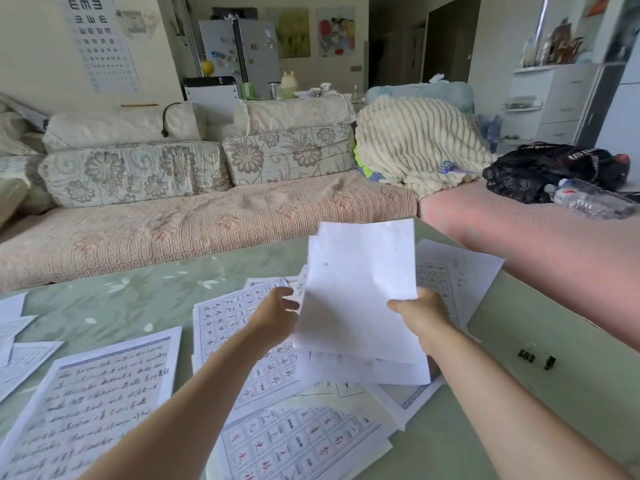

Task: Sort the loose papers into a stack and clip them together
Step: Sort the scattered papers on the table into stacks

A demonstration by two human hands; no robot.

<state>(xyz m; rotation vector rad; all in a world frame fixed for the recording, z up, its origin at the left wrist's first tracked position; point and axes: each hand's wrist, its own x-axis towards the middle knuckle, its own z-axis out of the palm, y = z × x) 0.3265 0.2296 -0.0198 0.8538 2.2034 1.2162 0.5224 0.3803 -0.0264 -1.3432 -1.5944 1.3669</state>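
I hold a small bundle of white sheets [360,289] tilted up above the table, blank backs facing me. My right hand [420,315] grips the bundle's right edge, thumb on the near face. My left hand [275,315] is at the bundle's left edge, its fingers reaching behind the sheets and partly hidden. Several loose printed practice sheets [242,327] lie scattered under and around my arms. A sheet of handwriting lines [100,396] lies at the near left. Two black binder clips [536,359] rest on the table to the right.
The table has a pale green cloth [145,296] with leaf prints. More sheets [14,337] poke in at the left edge. A sofa [207,216] with cushions runs along the far side, with a cream blanket [415,143], a black bag [547,171] and a plastic bottle [588,199].
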